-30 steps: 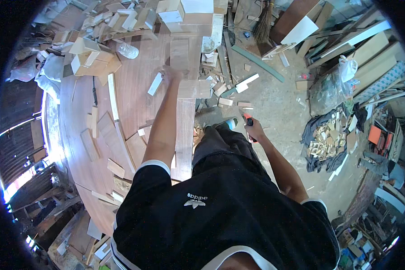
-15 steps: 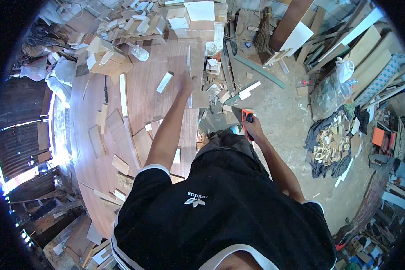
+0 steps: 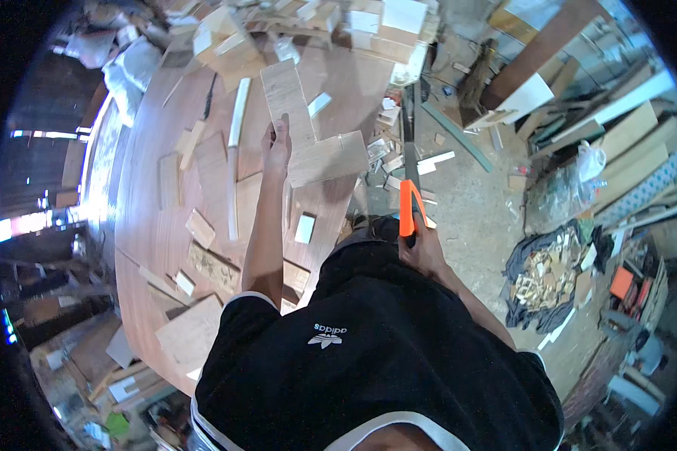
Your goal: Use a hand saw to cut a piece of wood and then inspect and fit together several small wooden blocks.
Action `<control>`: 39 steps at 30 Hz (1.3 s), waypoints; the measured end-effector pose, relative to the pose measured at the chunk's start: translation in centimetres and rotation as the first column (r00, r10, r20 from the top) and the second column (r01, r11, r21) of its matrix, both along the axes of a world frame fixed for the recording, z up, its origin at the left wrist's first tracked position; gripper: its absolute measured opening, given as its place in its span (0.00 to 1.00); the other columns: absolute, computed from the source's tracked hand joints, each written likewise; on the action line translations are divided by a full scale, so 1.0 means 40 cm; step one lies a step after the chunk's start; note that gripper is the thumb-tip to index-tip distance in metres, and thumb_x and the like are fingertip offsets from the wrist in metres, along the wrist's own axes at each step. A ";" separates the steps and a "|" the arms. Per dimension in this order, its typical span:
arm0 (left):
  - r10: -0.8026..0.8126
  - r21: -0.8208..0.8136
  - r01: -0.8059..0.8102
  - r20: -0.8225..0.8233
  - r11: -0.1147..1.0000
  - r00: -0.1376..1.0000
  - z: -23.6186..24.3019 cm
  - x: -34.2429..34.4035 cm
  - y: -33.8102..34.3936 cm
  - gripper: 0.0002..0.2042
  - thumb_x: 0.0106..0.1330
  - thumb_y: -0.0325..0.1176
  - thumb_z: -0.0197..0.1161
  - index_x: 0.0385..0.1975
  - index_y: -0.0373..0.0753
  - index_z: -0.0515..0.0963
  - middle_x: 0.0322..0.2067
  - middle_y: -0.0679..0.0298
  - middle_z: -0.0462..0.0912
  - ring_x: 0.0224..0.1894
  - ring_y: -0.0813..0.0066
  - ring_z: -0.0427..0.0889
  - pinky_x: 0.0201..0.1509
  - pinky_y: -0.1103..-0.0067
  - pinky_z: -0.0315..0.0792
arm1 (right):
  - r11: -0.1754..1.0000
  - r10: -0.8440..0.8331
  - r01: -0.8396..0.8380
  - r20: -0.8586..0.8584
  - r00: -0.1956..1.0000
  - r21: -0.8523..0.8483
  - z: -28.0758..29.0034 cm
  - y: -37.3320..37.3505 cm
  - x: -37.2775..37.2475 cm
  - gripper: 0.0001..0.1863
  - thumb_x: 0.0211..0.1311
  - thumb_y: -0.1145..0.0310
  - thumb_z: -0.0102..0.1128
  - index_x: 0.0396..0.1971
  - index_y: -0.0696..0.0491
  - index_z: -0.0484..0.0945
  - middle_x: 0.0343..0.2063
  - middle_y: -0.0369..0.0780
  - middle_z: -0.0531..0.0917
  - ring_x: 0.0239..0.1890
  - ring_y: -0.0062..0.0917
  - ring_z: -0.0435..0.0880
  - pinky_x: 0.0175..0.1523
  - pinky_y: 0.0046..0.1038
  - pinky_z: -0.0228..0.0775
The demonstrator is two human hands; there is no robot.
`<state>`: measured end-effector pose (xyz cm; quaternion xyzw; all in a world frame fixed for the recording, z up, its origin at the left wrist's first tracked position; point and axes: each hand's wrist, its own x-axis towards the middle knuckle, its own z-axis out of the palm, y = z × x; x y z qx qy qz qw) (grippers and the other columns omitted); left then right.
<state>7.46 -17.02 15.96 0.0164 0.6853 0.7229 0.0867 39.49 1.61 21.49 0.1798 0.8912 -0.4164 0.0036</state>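
Note:
My left hand (image 3: 277,150) grips an L-shaped wooden board (image 3: 308,143) by its left edge, with the thumb lying over its face. The board is held up above the brown wood-grain tabletop (image 3: 139,210). In my right hand (image 3: 426,252) is a handsaw (image 3: 408,207) with an orange handle. Its long blade points away from me, past the table's right edge. A small pale wood block (image 3: 320,104) lies on the tabletop just beyond the board.
Several wood strips and offcuts lie about the table, including a long strip (image 3: 239,113). Boxy wooden pieces (image 3: 226,49) stand at its far side. Scraps and a green strip (image 3: 456,135) lie on the floor. Further right, a dark cloth (image 3: 517,255) holds small offcuts.
My left hand has taken hold of the L-shaped board and raised it off the table. The saw has swung up so its blade points forward. The whole view has shifted.

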 end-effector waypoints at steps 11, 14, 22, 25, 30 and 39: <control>0.294 0.067 -0.295 0.030 0.953 0.955 0.046 0.186 -0.284 0.24 0.68 0.50 0.54 0.49 0.33 0.74 0.41 0.68 0.77 0.40 0.85 0.71 0.46 0.85 0.65 | 0.858 0.413 -0.407 0.049 0.909 0.314 -0.133 -0.064 -0.179 0.21 0.53 0.71 0.55 0.48 0.60 0.66 0.24 0.53 0.80 0.26 0.48 0.81 0.30 0.45 0.72; 0.433 0.157 -0.414 -0.113 0.897 0.894 0.027 0.256 -0.346 0.23 0.68 0.51 0.54 0.46 0.34 0.75 0.33 0.71 0.77 0.31 0.87 0.71 0.35 0.87 0.66 | 0.786 0.507 -0.466 0.009 0.862 0.406 -0.216 -0.070 -0.230 0.22 0.53 0.71 0.54 0.49 0.61 0.66 0.22 0.51 0.80 0.24 0.47 0.80 0.28 0.44 0.71; 0.762 0.247 -0.785 0.204 0.567 0.615 0.011 0.529 -0.553 0.25 0.73 0.48 0.44 0.54 0.29 0.69 0.52 0.58 0.74 0.54 0.71 0.72 0.61 0.76 0.64 | 0.712 0.681 -0.662 0.003 0.733 0.234 -0.311 -0.174 -0.369 0.30 0.51 0.74 0.55 0.54 0.68 0.56 0.47 0.64 0.70 0.51 0.52 0.72 0.50 0.44 0.68; 0.854 0.114 -0.890 0.253 0.441 0.455 0.041 0.617 -0.580 0.23 0.74 0.43 0.43 0.54 0.26 0.68 0.53 0.56 0.74 0.55 0.69 0.72 0.62 0.76 0.62 | 0.704 0.670 -0.658 0.054 0.740 0.267 -0.429 -0.211 -0.392 0.31 0.51 0.76 0.54 0.55 0.70 0.56 0.50 0.61 0.66 0.54 0.53 0.67 0.57 0.45 0.62; 0.919 -0.035 -0.935 0.201 0.353 0.339 0.083 0.710 -0.579 0.22 0.74 0.39 0.39 0.58 0.26 0.64 0.57 0.53 0.70 0.59 0.67 0.69 0.64 0.75 0.60 | 0.693 0.684 -0.556 -0.174 0.709 0.459 -0.397 -0.270 -0.405 0.26 0.50 0.72 0.57 0.50 0.64 0.63 0.45 0.55 0.70 0.50 0.50 0.70 0.54 0.45 0.63; 0.921 0.048 -0.935 0.165 0.351 0.354 0.103 0.721 -0.565 0.22 0.75 0.37 0.39 0.58 0.24 0.62 0.57 0.51 0.69 0.59 0.66 0.68 0.64 0.76 0.59 | 0.529 0.756 -0.751 0.182 0.628 0.395 -0.366 -0.427 -0.325 0.50 0.44 0.48 0.68 0.58 0.66 0.57 0.50 0.54 0.69 0.52 0.46 0.71 0.53 0.44 0.65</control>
